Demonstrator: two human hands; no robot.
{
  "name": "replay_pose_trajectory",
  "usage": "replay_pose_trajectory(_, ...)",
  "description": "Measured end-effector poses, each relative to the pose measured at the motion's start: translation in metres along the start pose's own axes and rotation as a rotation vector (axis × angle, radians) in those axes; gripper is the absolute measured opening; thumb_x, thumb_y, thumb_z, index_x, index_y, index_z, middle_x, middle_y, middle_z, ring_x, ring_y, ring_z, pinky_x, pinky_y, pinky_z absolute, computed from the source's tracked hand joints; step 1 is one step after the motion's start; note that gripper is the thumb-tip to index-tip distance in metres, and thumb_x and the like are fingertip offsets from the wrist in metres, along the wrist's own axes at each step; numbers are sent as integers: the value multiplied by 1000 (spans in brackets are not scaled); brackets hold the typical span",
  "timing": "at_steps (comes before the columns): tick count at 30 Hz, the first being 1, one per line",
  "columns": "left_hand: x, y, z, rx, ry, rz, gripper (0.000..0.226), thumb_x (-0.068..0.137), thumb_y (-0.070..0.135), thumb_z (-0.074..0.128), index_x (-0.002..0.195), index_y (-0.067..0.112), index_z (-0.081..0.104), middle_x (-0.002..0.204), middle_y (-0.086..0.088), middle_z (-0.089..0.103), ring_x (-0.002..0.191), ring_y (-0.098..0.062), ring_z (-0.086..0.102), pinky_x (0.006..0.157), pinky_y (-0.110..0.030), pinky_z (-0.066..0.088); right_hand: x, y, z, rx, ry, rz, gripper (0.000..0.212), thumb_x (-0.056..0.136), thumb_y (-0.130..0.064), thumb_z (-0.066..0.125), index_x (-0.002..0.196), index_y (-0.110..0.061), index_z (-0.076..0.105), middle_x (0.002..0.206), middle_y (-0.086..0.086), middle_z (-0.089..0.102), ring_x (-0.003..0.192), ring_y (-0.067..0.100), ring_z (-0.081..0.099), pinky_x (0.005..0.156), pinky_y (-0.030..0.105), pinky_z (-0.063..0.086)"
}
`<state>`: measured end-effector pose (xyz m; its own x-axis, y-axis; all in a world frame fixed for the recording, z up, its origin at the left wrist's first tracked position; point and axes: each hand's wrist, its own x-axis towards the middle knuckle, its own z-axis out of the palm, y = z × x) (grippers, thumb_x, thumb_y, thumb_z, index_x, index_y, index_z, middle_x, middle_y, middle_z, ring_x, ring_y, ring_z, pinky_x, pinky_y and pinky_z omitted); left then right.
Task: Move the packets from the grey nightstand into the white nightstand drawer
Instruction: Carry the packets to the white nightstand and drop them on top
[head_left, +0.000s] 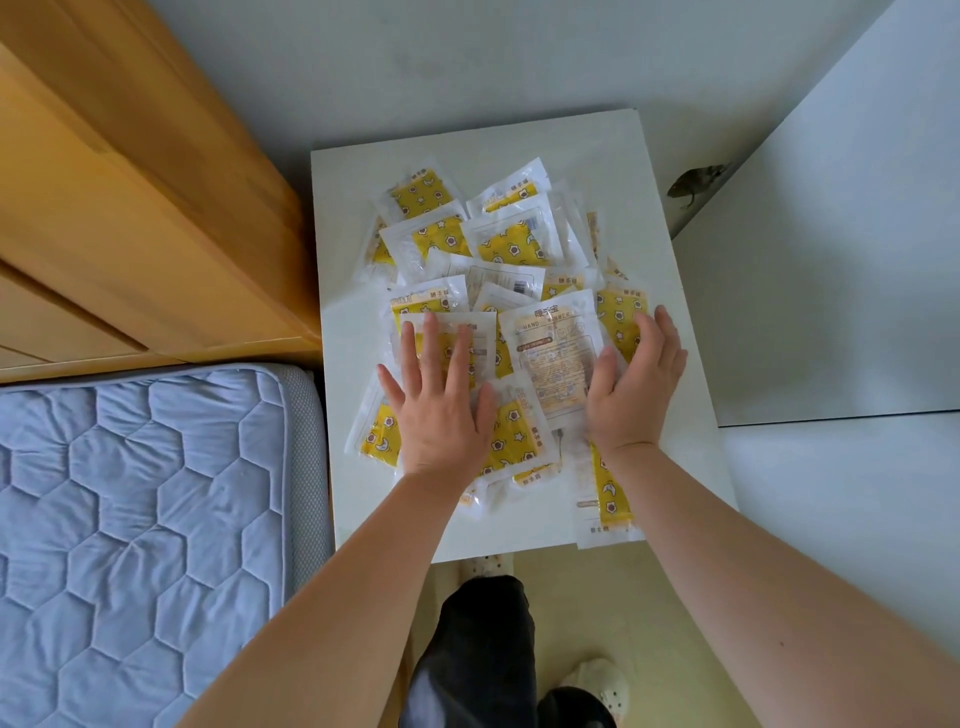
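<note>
yellow packets (511, 244) in clear wrappers, printed with stars and moons, lie in a loose overlapping heap across the middle of the frame, on the pale nightstand top (670, 364). the heap covers most of that surface, and one packet at the lower right hangs slightly over the near edge. the left hand (441, 410) lies flat on the lower left part of the heap, fingers straight and spread, palm pressing the wrappers and gripping nothing. the right hand (636, 384) stands on its edge against the right side of the heap, fingers nearly straight and close together, touching the packets without curling round any. one packet with its label side up lies between the two hands. a wooden cabinet (130, 234) fills the upper left of the frame and a blue quilted mattress (145, 519) the lower left. at the bottom centre a dark trouser leg (478, 649) and pale shoes (597, 680) stand on a cream floor (587, 597).
</note>
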<state>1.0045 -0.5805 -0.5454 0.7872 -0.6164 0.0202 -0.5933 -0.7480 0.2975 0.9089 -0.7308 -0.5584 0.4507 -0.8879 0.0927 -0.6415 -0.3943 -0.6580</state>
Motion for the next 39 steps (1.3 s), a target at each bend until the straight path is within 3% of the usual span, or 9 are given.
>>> replay_pose_trajectory(8, -6, 15, -4, 40, -20, 65, 48, 98, 33, 22, 139, 16, 41, 154, -12, 28, 145, -36, 15, 111, -57, 4, -21, 19, -37, 66, -8, 22, 50, 92, -32, 36, 133, -5, 42, 147, 15, 33, 136, 30, 30, 108, 53, 31)
replay_pose_trajectory(11, -10, 22, -3, 29, -22, 69, 47, 98, 32, 25, 138, 15, 43, 154, -12, 29, 145, -35, 16, 111, -57, 4, -55, 33, -56, -42, -147, -50, 54, 88, -35, 37, 136, -9, 36, 150, 13, 28, 141, 28, 22, 115, 55, 20)
replay_pose_trajectory(16, -25, 28, 2, 89, -34, 115, 45, 98, 31, 28, 140, 17, 36, 154, -13, 28, 144, -34, 17, 112, -57, 8, -92, 60, -64, -448, -448, -195, 78, 84, -55, 29, 147, -12, 14, 157, 15, 14, 146, 30, 8, 116, 52, 6)
replay_pose_trajectory(19, -37, 32, 7, 109, -84, 127, 47, 96, 32, 29, 141, 20, 36, 155, -11, 27, 145, -32, 15, 112, -56, 9, -84, 58, -60, -525, -486, -155, 85, 85, -63, 17, 151, -11, 3, 159, 12, 4, 147, 28, -2, 115, 48, -2)
replay_pose_trajectory(25, -47, 38, 10, 140, -144, 183, 47, 95, 34, 28, 139, 20, 37, 154, -11, 29, 145, -32, 10, 111, -57, 7, -69, 53, -55, -543, -489, -105, 88, 84, -67, 9, 152, -11, 0, 160, 11, 0, 147, 27, -3, 115, 48, -1)
replay_pose_trajectory(31, -54, 51, 2, 261, -222, 239, 55, 94, 35, 21, 145, 17, 32, 156, -11, 23, 145, -32, 10, 112, -55, 4, -71, 51, -74, -419, -511, -115, 75, 93, -53, 30, 151, -11, 7, 159, 11, 4, 147, 27, 3, 119, 47, 8)
replay_pose_trajectory(34, -67, 63, -4, 254, -306, 245, 57, 97, 34, 16, 151, 19, 18, 161, -8, 0, 147, -29, -11, 115, -51, -10, -75, 54, -86, -335, -513, -107, 71, 94, -42, 44, 150, -10, 14, 159, 11, 6, 146, 28, 7, 119, 45, 12)
replay_pose_trajectory(36, -82, 72, -6, 265, -306, 218, 55, 100, 33, 19, 153, 20, 10, 160, -7, -8, 146, -27, -18, 116, -48, -11, -80, 57, -96, -275, -516, -120, 68, 94, -39, 48, 149, -11, 18, 159, 11, 8, 146, 28, 9, 119, 45, 15)
replay_pose_trajectory(39, -115, 84, -6, 255, -257, 163, 56, 101, 32, 25, 153, 20, 9, 161, -6, -4, 147, -27, -12, 117, -47, -8, -89, 68, -111, -201, -519, -161, 65, 93, -34, 51, 147, -10, 23, 158, 12, 10, 146, 27, 10, 118, 43, 17)
